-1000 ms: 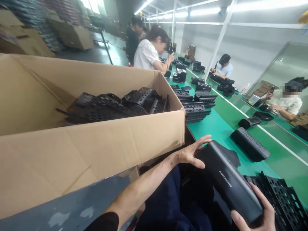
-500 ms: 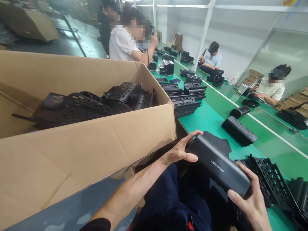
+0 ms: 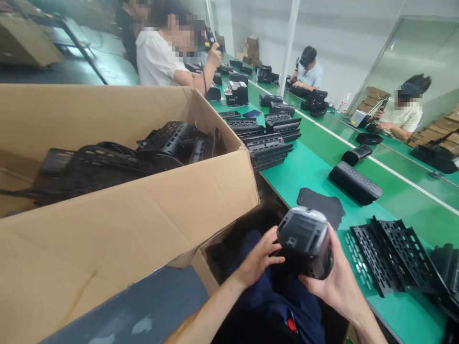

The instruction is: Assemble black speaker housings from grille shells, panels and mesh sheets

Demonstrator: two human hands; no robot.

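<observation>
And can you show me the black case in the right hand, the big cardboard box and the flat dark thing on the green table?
Black case (image 3: 301, 232), head view: its end face.
Big cardboard box (image 3: 154, 210), head view: its near wall.
Flat dark thing (image 3: 320, 204), head view: its upper surface.

Navy-blue trousers (image 3: 308, 313) cover the lap, their cloth creased into soft, uneven folds. Low in the middle sits a bright red rounded piece (image 3: 291, 326), its details too small to tell, near a stretch of black clothing (image 3: 263, 330). The left forearm (image 3: 217, 303), right forearm (image 3: 358, 313), left hand (image 3: 261, 257) and right hand (image 3: 335, 277) are bare.
</observation>
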